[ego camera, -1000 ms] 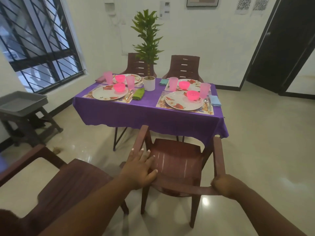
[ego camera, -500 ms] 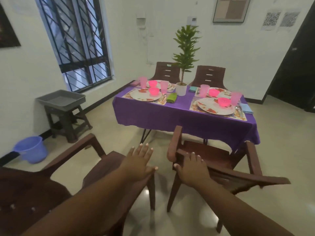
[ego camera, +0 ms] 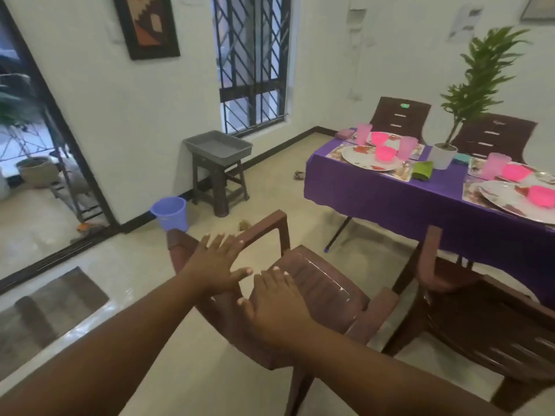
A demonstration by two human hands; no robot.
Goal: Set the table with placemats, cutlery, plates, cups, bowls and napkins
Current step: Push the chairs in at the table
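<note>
Left hand: the left hand [ego camera: 216,267] is spread flat with its fingers [ego camera: 207,244] wide apart, over the back and arm of the near brown chair [ego camera: 315,283]; it holds nothing, and whether it touches the chair cannot be told.
Right hand: the right hand [ego camera: 274,301] lies palm down beside the left, fingers extended over the chair's back edge, gripping nothing.
Second chair: another brown chair [ego camera: 480,313] stands just right of the first, close to the worktop.
Worktop: the worktop [ego camera: 390,193], covered in a purple cloth, stands at the right, well apart from the hands.
Near-left setting: a floral placemat [ego camera: 404,175] carries a white plate [ego camera: 360,159] with a pink bowl [ego camera: 386,153] on it; a pink cup [ego camera: 407,147] stands behind, and a green napkin [ego camera: 423,170] lies beside the mat.
Near-right setting: a plate [ego camera: 504,198] with a pink bowl [ego camera: 542,196] sits at the frame's right edge.
Centre: a potted plant [ego camera: 444,154] in a white pot stands between the settings.
Far side: two more brown chairs stand behind the worktop.
By the wall: a grey tray [ego camera: 218,144] rests on a dark stool [ego camera: 220,184], with a lilac bucket [ego camera: 169,213] on the floor near it.
</note>
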